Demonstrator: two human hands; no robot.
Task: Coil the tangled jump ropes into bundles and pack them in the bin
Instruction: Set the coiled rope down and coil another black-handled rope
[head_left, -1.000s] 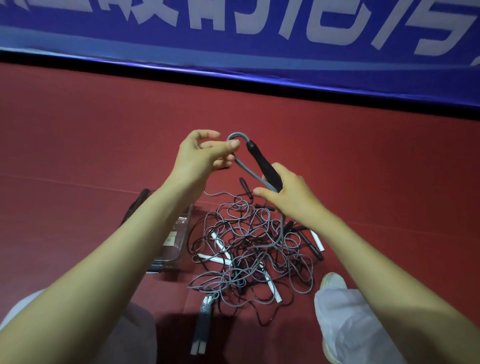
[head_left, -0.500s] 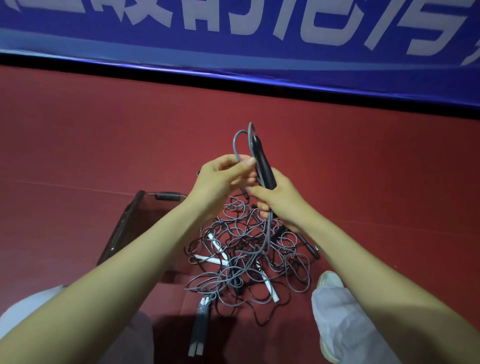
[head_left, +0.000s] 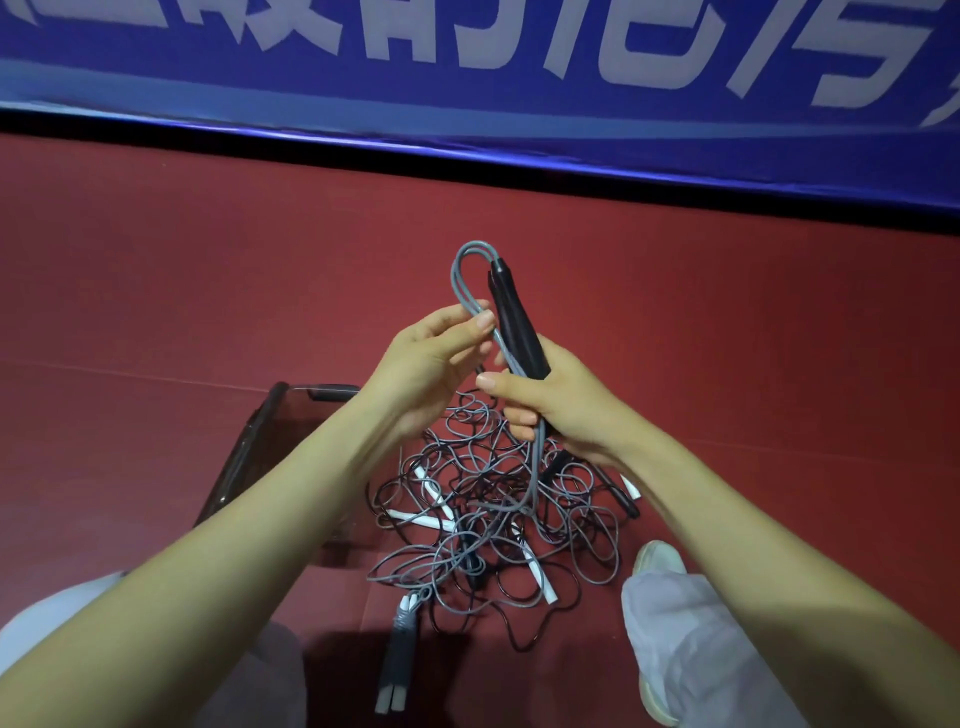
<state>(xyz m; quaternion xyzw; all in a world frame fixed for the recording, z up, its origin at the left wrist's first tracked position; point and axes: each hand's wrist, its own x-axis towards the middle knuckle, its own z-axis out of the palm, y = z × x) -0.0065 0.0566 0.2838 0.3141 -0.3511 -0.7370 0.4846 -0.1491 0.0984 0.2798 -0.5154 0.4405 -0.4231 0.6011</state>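
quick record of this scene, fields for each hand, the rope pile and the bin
left hand: pinches grey cord, folded into a loop
right hand: grips black handle, upright, cord running alongside
rope pile: tangled on red floor, below the hands
bin: dark, left of pile, partly behind left forearm; contents cannot tell

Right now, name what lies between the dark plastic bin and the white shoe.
Head view: tangled grey and black jump ropes, between dark plastic bin and white shoe.
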